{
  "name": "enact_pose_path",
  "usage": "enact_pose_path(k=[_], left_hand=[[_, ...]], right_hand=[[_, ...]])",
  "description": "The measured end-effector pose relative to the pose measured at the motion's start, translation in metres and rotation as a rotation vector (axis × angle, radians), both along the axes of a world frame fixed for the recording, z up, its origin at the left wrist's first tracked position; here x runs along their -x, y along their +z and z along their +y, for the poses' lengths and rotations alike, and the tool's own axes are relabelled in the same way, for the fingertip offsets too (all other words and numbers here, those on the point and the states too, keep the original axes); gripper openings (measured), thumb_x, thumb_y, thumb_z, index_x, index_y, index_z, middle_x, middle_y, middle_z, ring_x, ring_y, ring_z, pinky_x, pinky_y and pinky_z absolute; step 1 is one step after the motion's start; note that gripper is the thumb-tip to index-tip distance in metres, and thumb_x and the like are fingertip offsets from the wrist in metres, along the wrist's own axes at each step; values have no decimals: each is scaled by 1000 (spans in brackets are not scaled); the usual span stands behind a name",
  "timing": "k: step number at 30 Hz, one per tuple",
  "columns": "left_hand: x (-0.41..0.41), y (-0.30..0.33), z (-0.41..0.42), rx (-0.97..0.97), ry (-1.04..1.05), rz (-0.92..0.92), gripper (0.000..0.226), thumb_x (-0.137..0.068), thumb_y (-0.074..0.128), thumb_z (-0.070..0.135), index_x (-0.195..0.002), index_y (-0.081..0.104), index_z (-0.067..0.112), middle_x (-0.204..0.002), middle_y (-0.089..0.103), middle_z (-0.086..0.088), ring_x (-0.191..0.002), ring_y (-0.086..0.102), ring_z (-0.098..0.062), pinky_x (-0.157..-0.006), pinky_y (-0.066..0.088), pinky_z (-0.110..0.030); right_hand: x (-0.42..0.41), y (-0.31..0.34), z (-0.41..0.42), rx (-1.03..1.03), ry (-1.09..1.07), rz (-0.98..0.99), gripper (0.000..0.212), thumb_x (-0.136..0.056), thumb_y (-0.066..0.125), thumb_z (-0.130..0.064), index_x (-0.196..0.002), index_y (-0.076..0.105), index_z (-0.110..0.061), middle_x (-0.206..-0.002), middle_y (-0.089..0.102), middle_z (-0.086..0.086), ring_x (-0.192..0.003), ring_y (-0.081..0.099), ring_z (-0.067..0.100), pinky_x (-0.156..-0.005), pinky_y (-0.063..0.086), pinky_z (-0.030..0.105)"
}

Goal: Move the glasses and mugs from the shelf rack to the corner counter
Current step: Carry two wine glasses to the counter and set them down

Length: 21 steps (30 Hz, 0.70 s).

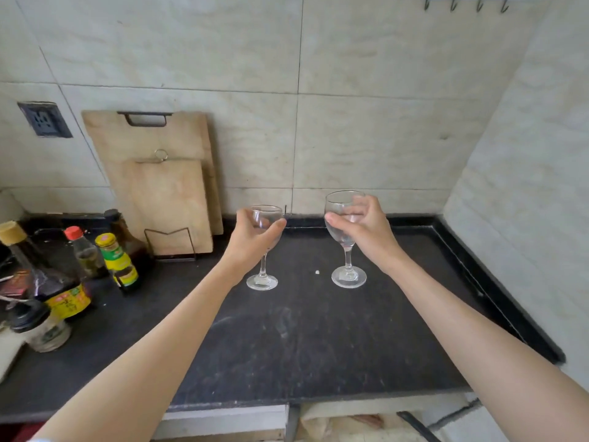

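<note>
On black counter (318, 346): left hand (251, 240) grips small glass (264, 247), right hand (366, 231) grips large glass (345, 240).

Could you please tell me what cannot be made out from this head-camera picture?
- Shelf rack: outside the head view.
- Whether the clear stemmed wine glasses rest on the black stone counter: bases look seated, contact uncertain.
- Bottle labels: too small to read.
- Wall hooks: cut off by the top edge.

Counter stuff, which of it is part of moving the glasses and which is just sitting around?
Job: left glass in left hand; right glass in right hand; counter.
Lying about: cutting boards, bottles, outlet, hooks.
</note>
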<state>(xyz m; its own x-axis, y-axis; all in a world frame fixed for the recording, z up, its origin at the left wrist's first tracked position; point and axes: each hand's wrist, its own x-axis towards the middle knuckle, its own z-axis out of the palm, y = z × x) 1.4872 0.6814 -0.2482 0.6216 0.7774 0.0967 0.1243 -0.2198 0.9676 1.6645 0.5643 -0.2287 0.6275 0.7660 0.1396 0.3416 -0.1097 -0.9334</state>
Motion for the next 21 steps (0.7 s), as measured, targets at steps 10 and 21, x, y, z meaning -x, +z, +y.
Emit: enact_pose_path(k=[10, 21], left_hand=[[-158, -82, 114, 81, 172, 251, 49, -80, 69, 30, -120, 41, 24, -125, 42, -10, -114, 49, -30, -99, 43, -48], [-246, -176, 201, 178, 178, 309, 57, -76, 73, 19, -124, 43, 22, -123, 49, -8, -112, 50, -23, -90, 47, -35]], right_hand=[[-151, -80, 128, 157, 58, -28, 75, -65, 80, -34, -128, 41, -21, -120, 43, -3, -95, 49, 5, -68, 38, 9], [-233, -178, 219, 264, 103, 121, 84, -65, 82, -27, -135, 36, -27, -129, 49, -3, -112, 52, 17, -95, 46, 36]])
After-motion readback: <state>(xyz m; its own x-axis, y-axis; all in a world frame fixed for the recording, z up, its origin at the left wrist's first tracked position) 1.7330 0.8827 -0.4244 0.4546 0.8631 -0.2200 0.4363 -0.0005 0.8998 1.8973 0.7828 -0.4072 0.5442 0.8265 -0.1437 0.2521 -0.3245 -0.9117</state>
